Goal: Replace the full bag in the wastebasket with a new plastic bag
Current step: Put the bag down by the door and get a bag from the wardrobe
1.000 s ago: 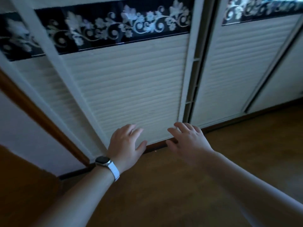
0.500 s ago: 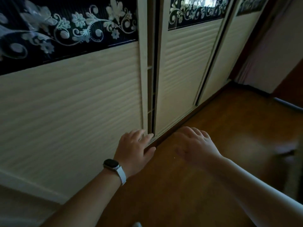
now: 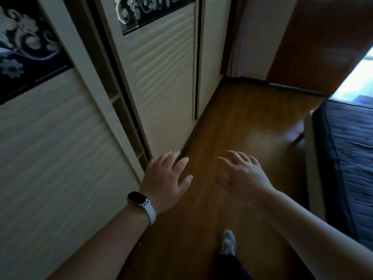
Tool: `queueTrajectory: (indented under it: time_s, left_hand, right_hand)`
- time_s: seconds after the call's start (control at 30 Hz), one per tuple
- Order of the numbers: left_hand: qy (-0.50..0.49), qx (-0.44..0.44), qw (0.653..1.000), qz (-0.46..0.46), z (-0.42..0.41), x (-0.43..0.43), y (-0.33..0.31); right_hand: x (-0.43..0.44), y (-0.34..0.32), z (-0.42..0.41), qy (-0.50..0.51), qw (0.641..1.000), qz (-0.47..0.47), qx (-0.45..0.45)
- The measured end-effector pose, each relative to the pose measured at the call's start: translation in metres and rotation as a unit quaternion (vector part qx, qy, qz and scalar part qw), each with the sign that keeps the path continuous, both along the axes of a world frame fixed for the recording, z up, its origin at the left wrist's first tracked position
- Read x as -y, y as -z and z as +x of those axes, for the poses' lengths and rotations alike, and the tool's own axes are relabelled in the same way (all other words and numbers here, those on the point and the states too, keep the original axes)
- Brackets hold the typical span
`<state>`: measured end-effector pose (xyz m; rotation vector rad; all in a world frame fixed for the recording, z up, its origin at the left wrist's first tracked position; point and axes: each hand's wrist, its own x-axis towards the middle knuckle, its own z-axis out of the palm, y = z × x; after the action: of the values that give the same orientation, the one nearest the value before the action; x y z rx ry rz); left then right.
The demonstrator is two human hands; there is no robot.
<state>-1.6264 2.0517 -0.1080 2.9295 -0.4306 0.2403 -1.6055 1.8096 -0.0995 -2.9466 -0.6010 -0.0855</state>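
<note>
No wastebasket and no plastic bag show in the head view. My left hand [image 3: 166,178], with a smartwatch on a white band at the wrist, is held out in front of me with the fingers spread and relaxed, holding nothing. My right hand [image 3: 241,172] is stretched out beside it, palm down, fingers loose, also holding nothing. Both hover above the wooden floor [image 3: 242,122], and neither touches anything.
White sliding wardrobe doors [image 3: 161,81] with black floral panels run along the left. A bed with a dark blue cover [image 3: 351,158] stands at the right. A brown door [image 3: 323,41] lies ahead beside a bright opening. My shoe [image 3: 228,242] is on the floor below.
The view has swung right, from facing the wardrobe doors to looking along the floor between wardrobe and bed. Both hands stay held out and hold nothing. My foot has come into view.
</note>
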Motion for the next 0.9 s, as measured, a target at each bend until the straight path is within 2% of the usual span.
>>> queueTrajectory:
  time_s: [0.2,0.33,0.5,0.9]
  left_hand:
    - [0.017,-0.012,0.999,0.026,0.099,0.054,-0.003]
    - [0.027,-0.016,0.999,0.02,0.168,0.108,-0.012]
    - [0.057,0.012,0.998,0.031,0.256,0.18,-0.029]
    - [0.1,0.043,0.994,0.006,0.412,0.26,-0.037]
  right_hand:
    - [0.052,0.011,0.088,0.031,1.0,0.003,-0.007]
    - [0.107,0.001,0.151,0.052,0.998,0.017,-0.028]
    - [0.181,-0.017,0.227,0.068,0.997,0.032,-0.01]
    - [0.266,-0.024,0.368,0.092,0.993,0.073,0.013]
